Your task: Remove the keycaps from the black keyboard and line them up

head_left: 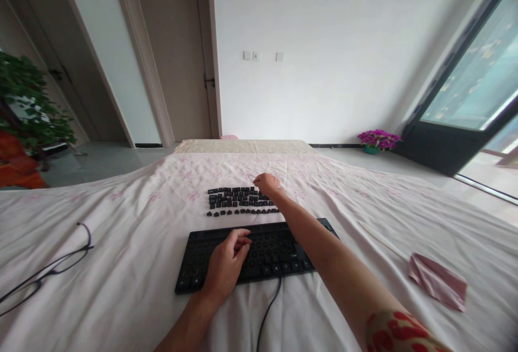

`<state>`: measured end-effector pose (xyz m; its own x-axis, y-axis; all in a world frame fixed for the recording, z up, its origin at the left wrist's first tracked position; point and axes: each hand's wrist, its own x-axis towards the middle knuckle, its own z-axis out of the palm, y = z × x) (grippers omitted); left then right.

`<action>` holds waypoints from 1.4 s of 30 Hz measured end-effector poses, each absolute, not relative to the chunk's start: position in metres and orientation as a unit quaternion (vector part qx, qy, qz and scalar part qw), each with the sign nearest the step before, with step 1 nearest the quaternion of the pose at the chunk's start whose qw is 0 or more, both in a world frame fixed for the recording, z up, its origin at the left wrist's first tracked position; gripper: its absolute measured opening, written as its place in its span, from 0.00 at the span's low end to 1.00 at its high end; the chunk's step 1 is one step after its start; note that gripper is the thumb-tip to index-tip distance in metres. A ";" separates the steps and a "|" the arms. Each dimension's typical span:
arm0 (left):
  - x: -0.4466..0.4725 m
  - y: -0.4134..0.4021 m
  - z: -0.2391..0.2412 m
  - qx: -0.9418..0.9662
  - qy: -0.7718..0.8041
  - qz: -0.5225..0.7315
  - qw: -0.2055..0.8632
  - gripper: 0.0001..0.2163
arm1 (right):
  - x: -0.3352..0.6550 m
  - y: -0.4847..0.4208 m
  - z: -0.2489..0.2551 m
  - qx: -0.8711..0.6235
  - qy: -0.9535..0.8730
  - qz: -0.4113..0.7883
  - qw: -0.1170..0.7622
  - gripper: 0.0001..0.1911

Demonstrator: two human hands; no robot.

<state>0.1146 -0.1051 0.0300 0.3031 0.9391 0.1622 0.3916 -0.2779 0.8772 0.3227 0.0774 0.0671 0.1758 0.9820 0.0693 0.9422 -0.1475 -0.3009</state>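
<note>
A black keyboard (259, 255), stripped of most keycaps, lies on the bed (121, 287). The left hand (226, 265) rests on it, fingers curled and holding nothing. The right hand (267, 183) is clenched over the far rows of loose keycaps (237, 201); whether it holds one, I cannot tell.

Left hand (226, 263): palm down, fingers loosely curled, forearm entering from the lower edge. Right hand (267, 183): arm stretched fully forward, knuckles up, fingers bent downward.

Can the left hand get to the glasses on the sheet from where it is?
Probably yes. The left hand rests on the black keyboard, and the glasses lie out to its left on the sheet, with only bare cloth between them.
</note>
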 end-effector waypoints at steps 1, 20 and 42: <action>0.115 -0.105 0.030 0.715 0.464 0.362 0.377 0.14 | 0.322 0.072 0.070 -0.755 -0.637 0.066 0.144 0.14; 0.115 -0.109 0.023 0.740 0.446 0.372 0.339 0.12 | 0.316 -0.111 0.121 -0.678 -0.704 0.022 0.211 0.14; 0.114 -0.109 0.022 0.765 0.449 0.336 0.317 0.10 | 0.282 -0.158 0.108 -0.537 -0.781 0.135 0.289 0.20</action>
